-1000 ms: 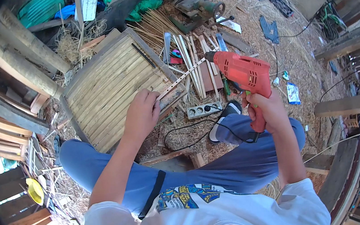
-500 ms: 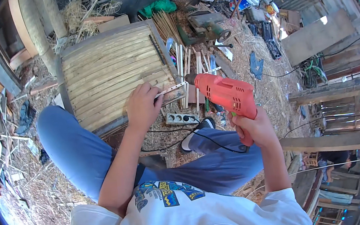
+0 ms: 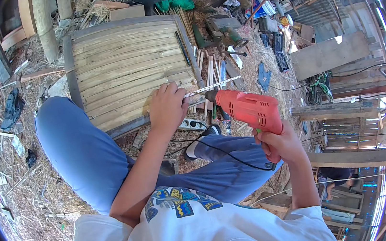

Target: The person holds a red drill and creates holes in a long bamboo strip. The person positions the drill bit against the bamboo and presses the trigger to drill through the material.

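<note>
My left hand (image 3: pixel 168 105) is closed on a thin pale wooden strip (image 3: pixel 221 83) with a row of dark holes along it. It rests at the right front corner of a low slatted wooden table (image 3: pixel 123 64), and the strip sticks out to the right past the edge. In my right hand (image 3: pixel 278 142) is a red power drill (image 3: pixel 252 108), fingers wrapped round its handle. The chuck points left, and its tip is at the strip close to my left fingers. Whether the bit is inside the wood cannot be made out.
A white power strip (image 3: pixel 192 124) lies on the straw-covered ground below the table corner. The black drill cord (image 3: pixel 231 153) crosses my right leg. Several loose wooden sticks (image 3: pixel 210 65) lie right of the table. Behind stands a green metal machine (image 3: pixel 223 30). A dark pen-like rod (image 3: pixel 182 48) rests on the slats.
The drill tip is now nearer to my left fingers, and more of the strip shows beyond the chuck. The whole view has shifted slightly.
</note>
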Demonstrator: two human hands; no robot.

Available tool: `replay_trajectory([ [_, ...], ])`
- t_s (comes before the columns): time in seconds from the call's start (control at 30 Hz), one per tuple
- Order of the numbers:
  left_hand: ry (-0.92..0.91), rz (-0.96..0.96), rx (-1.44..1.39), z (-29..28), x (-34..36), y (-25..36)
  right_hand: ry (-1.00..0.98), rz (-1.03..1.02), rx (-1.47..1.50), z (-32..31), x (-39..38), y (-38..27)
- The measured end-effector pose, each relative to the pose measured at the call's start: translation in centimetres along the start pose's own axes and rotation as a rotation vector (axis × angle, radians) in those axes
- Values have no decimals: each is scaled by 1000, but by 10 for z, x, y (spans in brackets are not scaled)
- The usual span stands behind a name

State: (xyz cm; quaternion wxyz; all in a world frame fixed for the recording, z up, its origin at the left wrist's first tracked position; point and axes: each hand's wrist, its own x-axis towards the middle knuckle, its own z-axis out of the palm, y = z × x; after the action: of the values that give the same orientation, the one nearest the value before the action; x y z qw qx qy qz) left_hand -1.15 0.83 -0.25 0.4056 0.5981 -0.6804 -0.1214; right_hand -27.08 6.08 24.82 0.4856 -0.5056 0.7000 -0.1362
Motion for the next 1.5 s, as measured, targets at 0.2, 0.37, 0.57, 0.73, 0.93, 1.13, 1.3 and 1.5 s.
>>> replay_trajectory([
  [0.2, 11, -11, -13, 1, 0, 0, -1, -18, 18, 3, 0, -3],
  [0.37, 14, -18, -29, 2, -1, 0, -9, -13, 5, 3, 2, -1],
  [0.57, 3, -20, -18, 3, 0, -1, 1, 10, 16, 4, 0, -2],
  [0.73, 6, -9, -7, 2, 0, 1, -6, 16, 19, 0, 2, 3],
  [0.93, 8, -10, -5, 3, 0, 0, 0, 34, 37, -1, 1, 1],
  [1.13, 6, -6, -15, 1, 0, 0, -10, 8, 42, 0, 1, 5],
  [1.3, 16, -1, 1, 2, -1, -1, -16, 28, 63, -1, 2, 2],
  [1.5, 39, 14, 2, 4, 0, -1, -29, 2, 54, -1, 3, 4],
])
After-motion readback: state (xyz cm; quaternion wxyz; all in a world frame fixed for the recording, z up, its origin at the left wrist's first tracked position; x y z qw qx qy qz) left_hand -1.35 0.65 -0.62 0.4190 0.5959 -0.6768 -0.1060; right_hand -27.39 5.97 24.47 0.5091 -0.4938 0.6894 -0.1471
